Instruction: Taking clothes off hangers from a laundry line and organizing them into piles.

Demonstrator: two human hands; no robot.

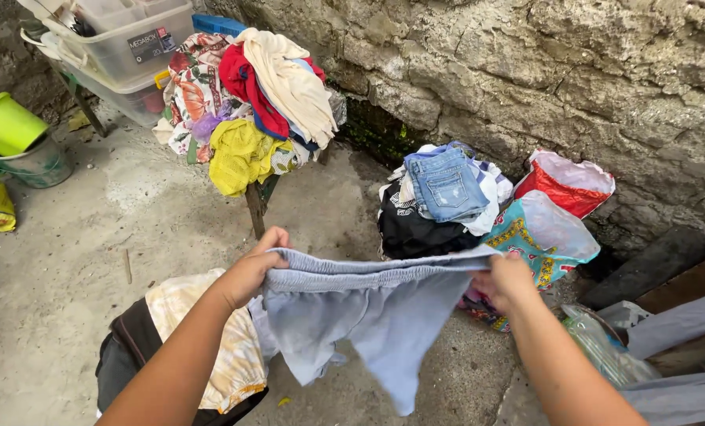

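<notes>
Two hands are up in the head view, stretching a pair of light blue-grey shorts [368, 315] out by the waistband. The left hand [251, 270] is clenched around the left end of the elastic band, fingers curled over the top edge. The right hand [504, 280] pinches the other end, thumb on the near side. So the shorts hang in mid-air between both fists, legs dangling down over the concrete floor [68, 276].

Under the left forearm there's a low heap with a cream and yellow patterned cloth [210, 331] lying on something dark [123, 355]. Just behind the shorts sits a second pile of clothes, with a folded pair of denim shorts [445, 183] on top, a white piece beside them and a black garment [411, 233] below. Right beside that pile is a teal patterned bag [542, 237], and a red bag [567, 185] leans against the rough stone wall [526, 71].

Further back a small bench is loaded with laundry: a yellow cloth [240, 154], a red one [242, 83], a cream one [293, 79] draped on top. Clear plastic storage boxes [131, 43] are stacked to the left of it. At the far left edge a lime green bucket [5, 122] sits tilted in a grey pail [37, 166].
</notes>
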